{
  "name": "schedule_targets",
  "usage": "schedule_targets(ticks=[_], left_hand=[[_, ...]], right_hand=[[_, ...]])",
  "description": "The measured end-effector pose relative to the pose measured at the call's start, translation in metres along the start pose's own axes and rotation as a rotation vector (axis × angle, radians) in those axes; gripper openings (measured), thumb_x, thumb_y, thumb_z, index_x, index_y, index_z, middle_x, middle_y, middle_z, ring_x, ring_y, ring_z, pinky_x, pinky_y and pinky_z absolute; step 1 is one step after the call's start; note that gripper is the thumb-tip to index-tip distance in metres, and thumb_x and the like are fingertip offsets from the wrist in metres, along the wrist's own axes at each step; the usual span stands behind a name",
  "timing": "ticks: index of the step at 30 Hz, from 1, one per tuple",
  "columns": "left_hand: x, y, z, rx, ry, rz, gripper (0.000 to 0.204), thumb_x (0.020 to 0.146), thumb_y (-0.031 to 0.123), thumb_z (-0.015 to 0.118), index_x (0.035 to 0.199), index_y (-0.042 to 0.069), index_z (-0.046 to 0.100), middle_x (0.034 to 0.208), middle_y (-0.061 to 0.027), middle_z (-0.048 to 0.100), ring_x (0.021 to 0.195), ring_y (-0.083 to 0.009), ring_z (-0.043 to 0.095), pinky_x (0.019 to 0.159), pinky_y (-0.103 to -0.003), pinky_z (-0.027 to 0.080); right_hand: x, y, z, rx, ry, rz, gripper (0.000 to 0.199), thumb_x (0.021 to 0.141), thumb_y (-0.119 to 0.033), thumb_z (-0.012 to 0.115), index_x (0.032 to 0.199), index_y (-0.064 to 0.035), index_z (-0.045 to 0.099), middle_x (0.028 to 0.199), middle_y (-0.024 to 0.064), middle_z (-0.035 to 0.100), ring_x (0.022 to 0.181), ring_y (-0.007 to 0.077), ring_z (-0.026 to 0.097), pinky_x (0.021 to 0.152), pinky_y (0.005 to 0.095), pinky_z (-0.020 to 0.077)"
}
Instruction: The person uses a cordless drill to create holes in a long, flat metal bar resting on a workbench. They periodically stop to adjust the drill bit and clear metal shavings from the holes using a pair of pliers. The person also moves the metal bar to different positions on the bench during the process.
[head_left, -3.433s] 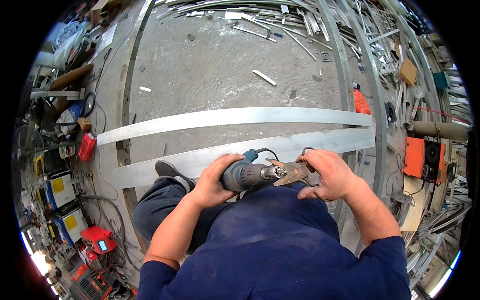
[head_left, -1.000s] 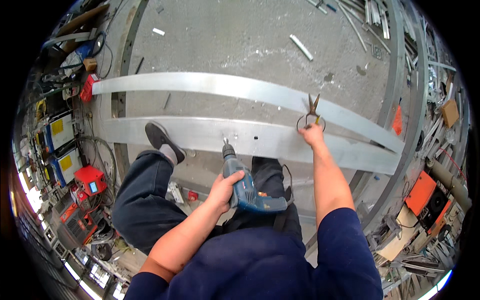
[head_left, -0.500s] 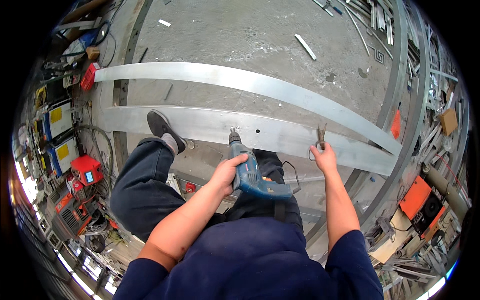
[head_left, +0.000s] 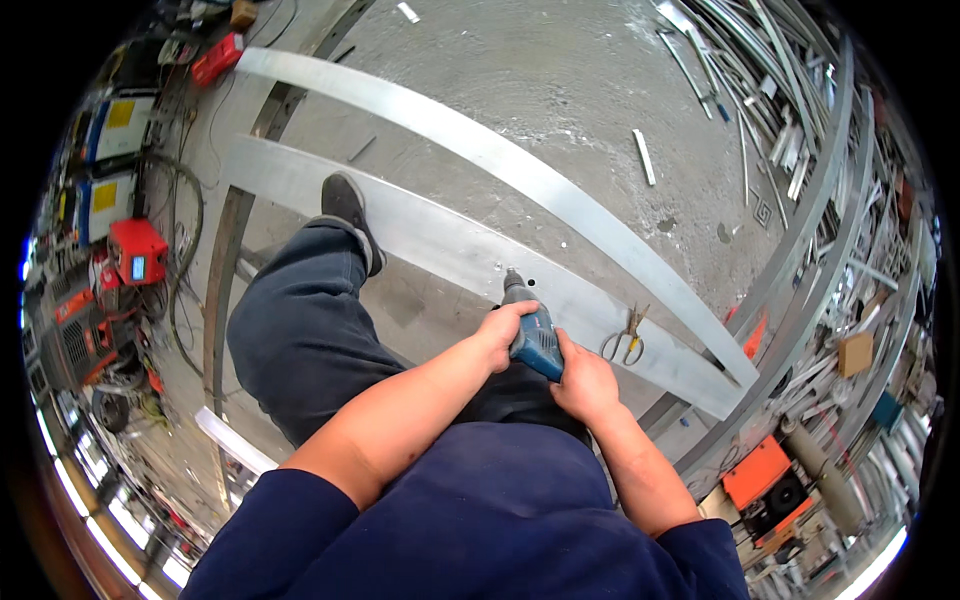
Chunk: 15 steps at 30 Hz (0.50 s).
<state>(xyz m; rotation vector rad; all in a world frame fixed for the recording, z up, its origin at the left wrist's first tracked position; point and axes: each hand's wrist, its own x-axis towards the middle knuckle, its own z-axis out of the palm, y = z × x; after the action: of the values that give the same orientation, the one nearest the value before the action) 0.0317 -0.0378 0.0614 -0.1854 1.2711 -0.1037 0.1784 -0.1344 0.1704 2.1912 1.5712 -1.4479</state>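
Note:
A blue power drill [head_left: 537,345] is gripped by both my hands. My left hand [head_left: 497,335] wraps the front of its body, while my right hand [head_left: 584,380] closes round the rear end. The chuck points away from me over a flat silver metal bar [head_left: 430,235], beside a dark round hole [head_left: 532,283]; whether the bit touches the metal I cannot tell. On the same bar, right of the drill, lies a pair of scissors [head_left: 630,340] with looped handles. My shoe [head_left: 347,205] rests on the bar's left part.
A second silver bar [head_left: 500,155] runs beyond the first, both across steel rails [head_left: 222,270]. A red box [head_left: 217,60] stands at the far bar's left end. Metal offcuts [head_left: 790,130] are piled at far right. Red-and-black machines [head_left: 85,325] stand left; an orange unit [head_left: 765,480] sits at lower right.
My right hand has let go of the scissors, which now lie on the bar, and has taken hold of the drill. The view has turned, so the bars slant more.

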Motion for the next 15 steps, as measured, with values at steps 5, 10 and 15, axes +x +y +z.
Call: schedule_targets(ticks=[5, 10, 15], left_hand=[[0.007, 0.005, -0.012, -0.014, 0.065, 0.001, 0.056, 0.091, 0.036, 0.074, 0.130, -0.003, 0.059, 0.119, -0.0161, 0.067, 0.103, -0.0269, 0.068, 0.093, -0.043, 0.054], [-0.005, 0.013, -0.019, 0.036, 0.101, 0.020, 0.056, 0.091, 0.033, 0.076, 0.128, -0.004, 0.057, 0.117, -0.0173, 0.067, 0.101, -0.0290, 0.070, 0.088, -0.050, 0.056], [0.001, 0.017, -0.027, -0.008, 0.037, 0.068, 0.058, 0.092, 0.031, 0.077, 0.130, -0.006, 0.053, 0.118, -0.0194, 0.065, 0.100, -0.0312, 0.070, 0.079, -0.052, 0.059]], right_hand=[[0.018, -0.010, 0.007, -0.061, -0.070, 0.023, 0.093, 0.071, -0.014, 0.080, 0.153, -0.0033, 0.038, 0.116, 0.0183, 0.068, 0.101, 0.0386, 0.068, 0.089, 0.0466, 0.0556], [0.038, -0.012, 0.021, -0.094, -0.109, 0.014, 0.096, 0.071, -0.013, 0.080, 0.155, -0.0040, 0.036, 0.121, 0.0175, 0.067, 0.106, 0.0385, 0.067, 0.093, 0.0467, 0.0542], [0.052, -0.017, 0.025, -0.139, -0.132, 0.053, 0.097, 0.070, -0.013, 0.081, 0.156, -0.0049, 0.036, 0.124, 0.0168, 0.066, 0.108, 0.0389, 0.066, 0.095, 0.0463, 0.0537]])
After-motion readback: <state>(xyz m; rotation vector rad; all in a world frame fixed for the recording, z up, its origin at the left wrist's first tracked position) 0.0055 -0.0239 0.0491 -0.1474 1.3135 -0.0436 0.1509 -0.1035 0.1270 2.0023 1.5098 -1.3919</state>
